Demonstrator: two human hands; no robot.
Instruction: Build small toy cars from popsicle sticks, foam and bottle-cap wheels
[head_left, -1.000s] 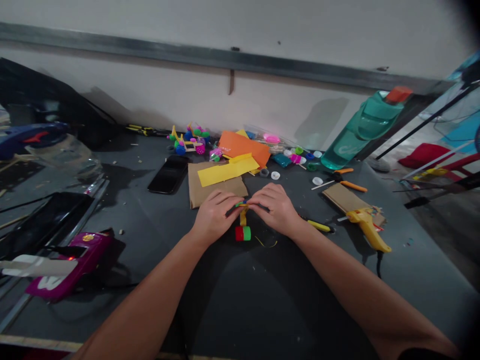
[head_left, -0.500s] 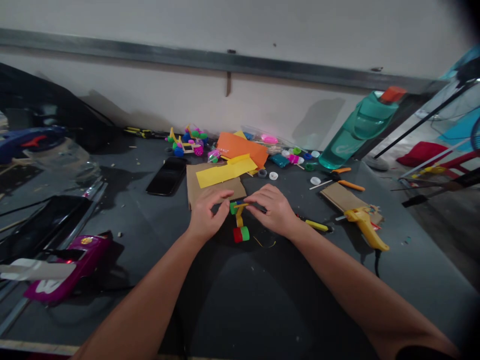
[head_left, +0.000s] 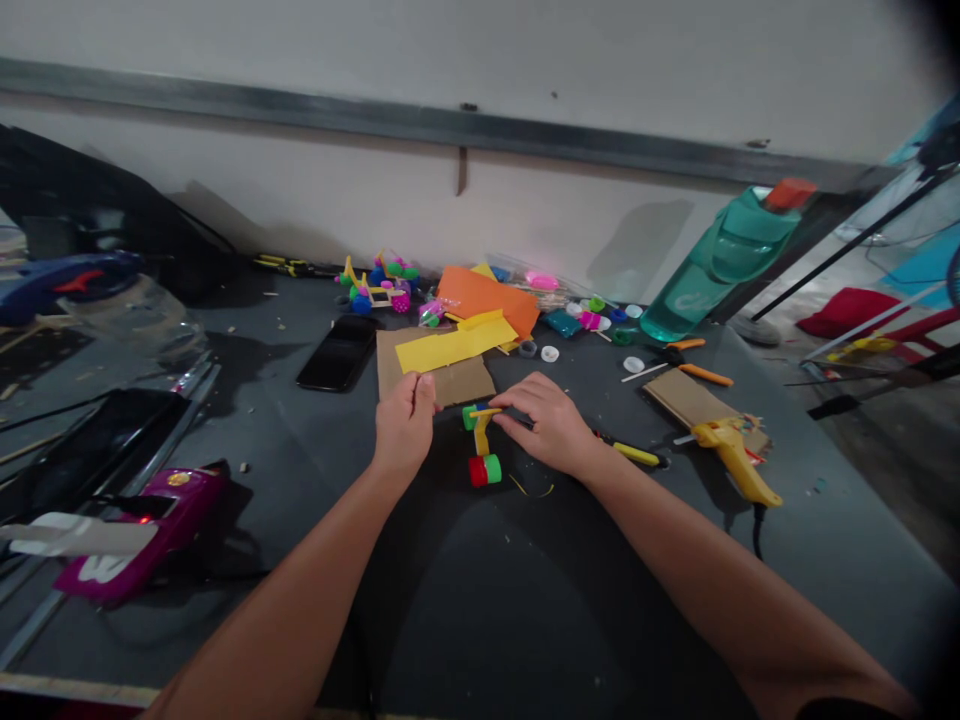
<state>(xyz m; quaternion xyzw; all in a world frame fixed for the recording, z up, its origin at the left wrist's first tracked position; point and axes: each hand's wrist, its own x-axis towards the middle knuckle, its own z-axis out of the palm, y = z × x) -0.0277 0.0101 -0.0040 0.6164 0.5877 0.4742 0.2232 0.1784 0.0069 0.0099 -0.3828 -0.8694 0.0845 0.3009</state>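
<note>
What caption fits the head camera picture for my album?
Right hand holds a small colourful model; left hand curled nearby.

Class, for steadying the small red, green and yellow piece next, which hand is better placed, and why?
Probably the right hand: its fingertips appear to pinch the yellow stick on the piece, while the left hand is curled, apart from it.

Looks like a small craft workshop, judging by a dark bench (head_left: 487, 610) strewn with a yellow glue gun (head_left: 729, 452), an orange-handled tool (head_left: 705, 374), a yellow cutter (head_left: 636, 454), cardboard (head_left: 466, 384), coloured sheets (head_left: 450, 347), plastic caps (head_left: 550, 354) and small scraps (head_left: 244, 467).
</note>
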